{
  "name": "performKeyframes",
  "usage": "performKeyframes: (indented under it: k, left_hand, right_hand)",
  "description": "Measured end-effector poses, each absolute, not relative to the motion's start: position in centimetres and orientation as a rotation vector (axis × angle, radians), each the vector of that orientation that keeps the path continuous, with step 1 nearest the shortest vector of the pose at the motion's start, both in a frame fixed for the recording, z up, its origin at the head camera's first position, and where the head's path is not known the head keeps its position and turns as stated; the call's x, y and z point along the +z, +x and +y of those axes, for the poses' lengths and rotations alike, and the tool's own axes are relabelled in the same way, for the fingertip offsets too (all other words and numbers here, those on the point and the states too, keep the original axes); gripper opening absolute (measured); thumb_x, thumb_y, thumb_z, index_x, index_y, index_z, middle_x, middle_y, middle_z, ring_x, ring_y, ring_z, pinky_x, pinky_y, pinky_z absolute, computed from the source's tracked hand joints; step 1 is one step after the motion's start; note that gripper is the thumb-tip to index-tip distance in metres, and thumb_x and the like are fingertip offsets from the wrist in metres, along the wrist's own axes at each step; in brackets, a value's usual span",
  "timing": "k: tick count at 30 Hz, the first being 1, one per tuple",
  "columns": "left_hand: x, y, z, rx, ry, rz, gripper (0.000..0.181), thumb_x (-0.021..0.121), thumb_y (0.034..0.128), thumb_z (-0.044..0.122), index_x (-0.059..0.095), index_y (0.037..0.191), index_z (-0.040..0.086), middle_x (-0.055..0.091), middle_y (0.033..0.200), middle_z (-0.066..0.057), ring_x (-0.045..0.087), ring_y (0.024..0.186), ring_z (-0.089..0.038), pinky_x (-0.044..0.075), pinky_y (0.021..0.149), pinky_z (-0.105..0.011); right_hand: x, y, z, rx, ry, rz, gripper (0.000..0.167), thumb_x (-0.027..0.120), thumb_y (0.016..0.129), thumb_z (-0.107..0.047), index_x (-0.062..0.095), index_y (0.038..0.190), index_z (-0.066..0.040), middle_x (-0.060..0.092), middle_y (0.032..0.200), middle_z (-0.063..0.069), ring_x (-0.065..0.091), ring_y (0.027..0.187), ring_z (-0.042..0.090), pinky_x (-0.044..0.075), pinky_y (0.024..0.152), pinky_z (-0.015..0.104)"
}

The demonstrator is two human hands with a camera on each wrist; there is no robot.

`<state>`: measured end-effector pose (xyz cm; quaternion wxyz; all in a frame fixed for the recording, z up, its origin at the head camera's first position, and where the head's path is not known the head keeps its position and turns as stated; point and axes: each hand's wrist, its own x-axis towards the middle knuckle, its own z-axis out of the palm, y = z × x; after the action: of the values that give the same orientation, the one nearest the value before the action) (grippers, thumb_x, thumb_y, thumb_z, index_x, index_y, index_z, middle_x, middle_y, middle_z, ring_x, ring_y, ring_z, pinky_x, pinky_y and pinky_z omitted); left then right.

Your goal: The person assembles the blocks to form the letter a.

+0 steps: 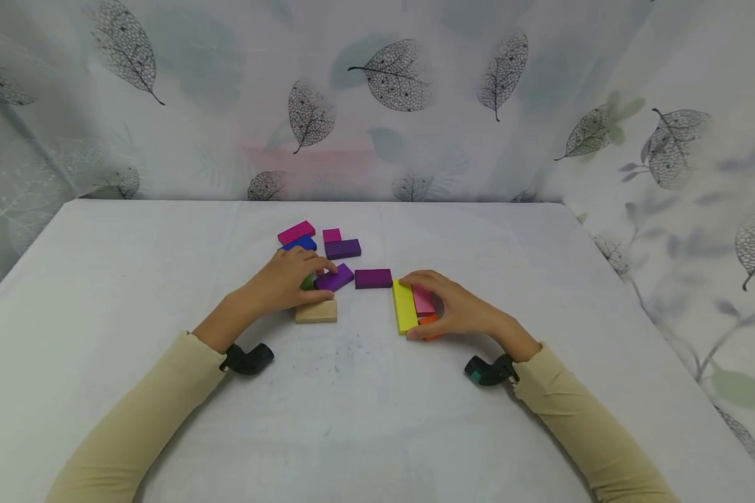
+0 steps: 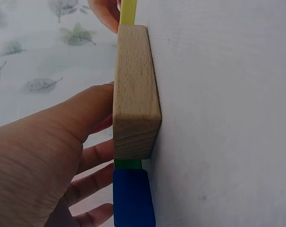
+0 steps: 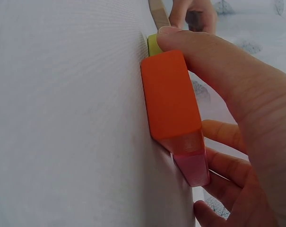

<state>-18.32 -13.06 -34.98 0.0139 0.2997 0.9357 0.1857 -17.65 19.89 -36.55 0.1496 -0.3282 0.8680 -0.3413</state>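
Note:
In the head view, my left hand (image 1: 289, 279) has its index fingertip and thumb at opposite long sides of a tilted purple block (image 1: 335, 279), pinching it. A green block (image 1: 307, 282) shows partly under that hand, and a natural wood block (image 1: 317, 311) lies just below the thumb. My right hand (image 1: 456, 305) grips a long yellow block (image 1: 405, 307) by its two ends. Beneath the right palm are a pink block (image 1: 423, 301) and an orange block (image 1: 429, 326). In the right wrist view the orange block (image 3: 172, 94) sits beside the thumb.
A dark purple block (image 1: 372, 279) lies between the hands. Farther back are a magenta block (image 1: 296, 232), a blue block (image 1: 300, 243), a small pink block (image 1: 331, 235) and another purple block (image 1: 342, 249). A leaf-patterned cloth (image 1: 226, 105) hangs behind the white table (image 1: 352, 433).

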Motion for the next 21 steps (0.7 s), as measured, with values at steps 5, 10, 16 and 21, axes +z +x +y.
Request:
performKeyframes:
  k: [5,10,16,21]
  left_hand:
    - [-35.09,-18.29,-13.08,0.578,0.952,2.916,0.045,0.072,0.0872,0.04,0.064,0.123,0.015,0.066,0.114,-0.008,0.052,0.119,-0.031,0.033,0.101,-0.058]
    - [-35.1,-18.29,-13.06,0.556,0.957,2.919,0.046,0.072,0.0871,0.041,0.064,0.124,0.015,0.066,0.111,-0.006,0.054,0.116,-0.029,0.033,0.101,-0.058]
    - [-35.04,-18.36,-12.95,0.549,0.953,2.901,0.047,0.071,0.087,0.042,0.063,0.125,0.014,0.066,0.111,-0.006,0.054,0.116,-0.028,0.032,0.101,-0.058]
    - [-34.96,-18.28,-12.93,0.542,0.958,2.895,0.047,0.071,0.0874,0.041,0.062,0.125,0.014,0.065,0.112,-0.006,0.054,0.116,-0.028,0.032,0.101,-0.057]
  right_hand:
    - [-36.59,-17.62,19.89,-0.98,-0.948,2.496,0.082,0.085,0.074,-0.032,0.046,0.143,-0.012,0.038,0.149,0.01,0.033,0.138,0.029,0.026,0.112,0.057]
    - [-36.6,-17.66,19.86,-0.982,-0.955,2.493,0.082,0.085,0.074,-0.031,0.046,0.143,-0.012,0.038,0.149,0.01,0.033,0.138,0.029,0.027,0.112,0.057]
    - [-36.57,-17.66,19.95,-0.995,-0.952,2.482,0.081,0.085,0.075,-0.03,0.045,0.143,-0.012,0.037,0.149,0.01,0.032,0.139,0.029,0.025,0.113,0.056]
    - [-36.59,-17.67,19.97,-1.004,-0.962,2.477,0.081,0.085,0.075,-0.029,0.045,0.144,-0.011,0.037,0.15,0.01,0.032,0.138,0.029,0.025,0.113,0.056]
